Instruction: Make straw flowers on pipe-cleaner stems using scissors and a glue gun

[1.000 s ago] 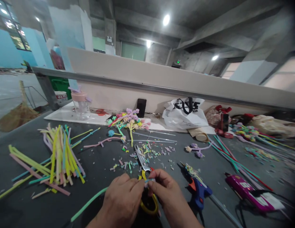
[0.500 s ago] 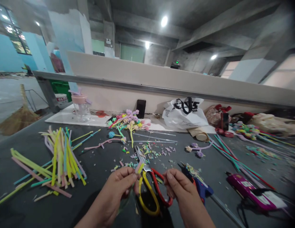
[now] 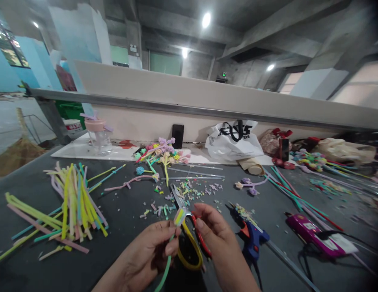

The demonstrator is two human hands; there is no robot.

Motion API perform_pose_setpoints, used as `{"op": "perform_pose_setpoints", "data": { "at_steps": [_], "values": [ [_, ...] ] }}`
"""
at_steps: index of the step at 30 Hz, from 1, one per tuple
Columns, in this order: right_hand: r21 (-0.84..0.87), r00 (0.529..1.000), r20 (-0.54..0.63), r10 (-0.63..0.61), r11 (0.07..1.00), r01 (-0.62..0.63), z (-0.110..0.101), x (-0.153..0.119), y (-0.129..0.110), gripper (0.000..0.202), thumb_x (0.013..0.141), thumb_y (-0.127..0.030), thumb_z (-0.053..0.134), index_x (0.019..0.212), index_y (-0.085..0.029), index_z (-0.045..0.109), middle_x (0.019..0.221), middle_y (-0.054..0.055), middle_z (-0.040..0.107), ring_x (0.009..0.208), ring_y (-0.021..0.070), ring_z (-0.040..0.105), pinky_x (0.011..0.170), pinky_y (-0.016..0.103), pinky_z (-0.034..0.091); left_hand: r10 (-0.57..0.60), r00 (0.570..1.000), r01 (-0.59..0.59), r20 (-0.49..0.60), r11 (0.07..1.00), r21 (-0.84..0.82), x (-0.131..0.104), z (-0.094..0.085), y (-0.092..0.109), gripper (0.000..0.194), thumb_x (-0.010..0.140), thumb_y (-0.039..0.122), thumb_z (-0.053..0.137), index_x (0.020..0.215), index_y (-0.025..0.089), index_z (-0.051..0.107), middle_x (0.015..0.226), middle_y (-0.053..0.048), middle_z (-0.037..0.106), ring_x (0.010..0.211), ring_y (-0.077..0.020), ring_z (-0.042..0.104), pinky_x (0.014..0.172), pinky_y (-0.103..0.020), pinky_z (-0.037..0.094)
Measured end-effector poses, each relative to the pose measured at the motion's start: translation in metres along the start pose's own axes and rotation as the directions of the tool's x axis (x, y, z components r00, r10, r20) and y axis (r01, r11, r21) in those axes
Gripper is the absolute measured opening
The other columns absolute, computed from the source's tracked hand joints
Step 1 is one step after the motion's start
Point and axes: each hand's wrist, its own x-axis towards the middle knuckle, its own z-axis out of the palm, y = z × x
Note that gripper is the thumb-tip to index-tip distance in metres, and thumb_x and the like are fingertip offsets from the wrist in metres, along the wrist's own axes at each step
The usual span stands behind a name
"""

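My left hand (image 3: 149, 247) is closed around a green fuzzy stem (image 3: 165, 273), probably a pipe cleaner, whose lower end hangs below the fingers. Above the fingertips a small bundle of short pastel pieces (image 3: 179, 217) sticks up, with pink, yellow and blue showing. My right hand (image 3: 217, 235) is to the right of it, its thumb against the curled fingers; anything pinched there is too small to make out. Scissors with one yellow and one red handle (image 3: 190, 247) lie between and beneath my hands, blades pointing away. The right fingers partly cover the red handle.
Long pastel stems (image 3: 74, 202) are heaped at left. Finished stem flowers (image 3: 164, 152) and cut bits (image 3: 195, 190) lie ahead. A blue glue gun (image 3: 252, 243) and a purple corded device (image 3: 316, 237) are on the right. A cup (image 3: 99, 138) and white bag (image 3: 234, 142) stand behind.
My right hand has moved left, closer to the bundle and over the scissors' red handle. The bundle is turned more upright in my left hand, and the green stem now shows clearly below.
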Motion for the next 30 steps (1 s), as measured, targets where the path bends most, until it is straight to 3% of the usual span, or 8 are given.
{"op": "perform_pose_setpoints", "data": {
  "at_steps": [2,7,13,25,28,30],
  "values": [
    [0.000,0.999,0.040,0.010,1.000,-0.010,0.0005,0.0014,-0.0032,0.042,0.064,-0.043,0.070,0.098,-0.021,0.057,0.084,0.001,0.061,0.072,0.0138,0.054,0.064,0.024,0.043,0.024,1.000,-0.023,-0.016,0.999,0.049,0.0012,-0.0003,-0.0009,0.013,0.080,0.023,0.051,0.075,0.012,0.056,0.050,0.004,0.041,0.047,-0.0059,0.031,0.047,-0.018,0.022],
    [-0.049,0.989,0.150,0.005,0.999,0.003,-0.0017,0.0041,-0.0051,0.035,0.068,-0.038,0.068,0.096,-0.020,0.058,0.082,0.002,0.061,0.071,0.0143,0.056,0.063,0.025,0.042,0.107,0.994,-0.100,-0.026,0.974,0.205,0.0042,0.0010,-0.0020,0.018,0.079,0.026,0.053,0.067,0.012,0.056,0.051,0.003,0.045,0.050,-0.0068,0.033,0.052,-0.018,0.027],
    [-0.120,0.987,0.158,0.027,0.993,-0.007,-0.0022,0.0076,-0.0032,0.036,0.062,-0.037,0.072,0.090,-0.018,0.059,0.077,0.002,0.060,0.068,0.0152,0.056,0.063,0.028,0.043,0.117,0.993,-0.099,-0.030,0.933,0.347,0.0059,0.0037,-0.0029,0.027,0.076,0.034,0.056,0.058,0.014,0.051,0.049,0.003,0.045,0.048,-0.0068,0.030,0.049,-0.018,0.023],
    [-0.238,0.994,0.112,0.014,0.971,0.013,-0.0034,0.0100,0.0035,0.023,0.066,-0.035,0.069,0.075,-0.017,0.057,0.065,0.000,0.058,0.060,0.0136,0.055,0.056,0.025,0.042,0.131,0.991,-0.112,-0.028,0.925,0.363,0.0074,0.0042,-0.0053,0.028,0.075,0.034,0.057,0.056,0.014,0.050,0.050,0.003,0.045,0.050,-0.0081,0.036,0.053,-0.020,0.028],
    [-0.190,0.992,0.124,0.007,0.982,0.016,-0.0040,0.0094,0.0025,0.024,0.066,-0.035,0.068,0.080,-0.018,0.057,0.071,0.000,0.057,0.063,0.0132,0.054,0.058,0.024,0.042,0.161,0.985,-0.115,-0.057,0.873,0.474,0.0073,0.0045,-0.0044,0.031,0.075,0.037,0.055,0.053,0.016,0.047,0.048,0.003,0.045,0.049,-0.0088,0.038,0.053,-0.021,0.030],
    [-0.128,0.994,0.112,-0.016,0.991,0.030,-0.0049,0.0082,0.0009,0.029,0.066,-0.035,0.068,0.087,-0.019,0.057,0.079,0.001,0.057,0.069,0.0137,0.054,0.062,0.024,0.043,0.270,0.958,-0.148,-0.095,0.751,0.644,0.0056,0.0021,-0.0040,0.028,0.077,0.035,0.051,0.056,0.017,0.049,0.049,0.002,0.047,0.050,-0.0099,0.041,0.053,-0.021,0.032]
  ]
}}
